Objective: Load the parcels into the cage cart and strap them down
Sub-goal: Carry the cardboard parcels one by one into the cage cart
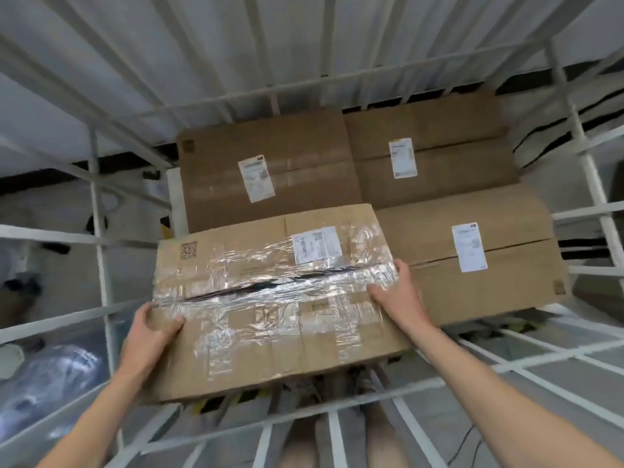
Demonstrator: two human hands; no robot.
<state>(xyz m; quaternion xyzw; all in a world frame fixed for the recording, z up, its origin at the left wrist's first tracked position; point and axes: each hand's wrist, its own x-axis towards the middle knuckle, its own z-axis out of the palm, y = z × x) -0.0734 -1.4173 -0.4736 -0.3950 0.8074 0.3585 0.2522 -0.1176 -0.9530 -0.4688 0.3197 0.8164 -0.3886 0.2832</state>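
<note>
Both hands hold a taped box (270, 298) over the white cage cart (589, 184) — the left hand (153, 336) has its grip clenched on the near left corner, the right hand (396, 295) on the right edge. Three labelled boxes (266, 170) already lie inside, side by side. A grey floor (574, 369) shows through the bars.

Both bare forearms stretched forward, left grip (153, 329) curled closed, right grip (393, 292) clamped.
</note>
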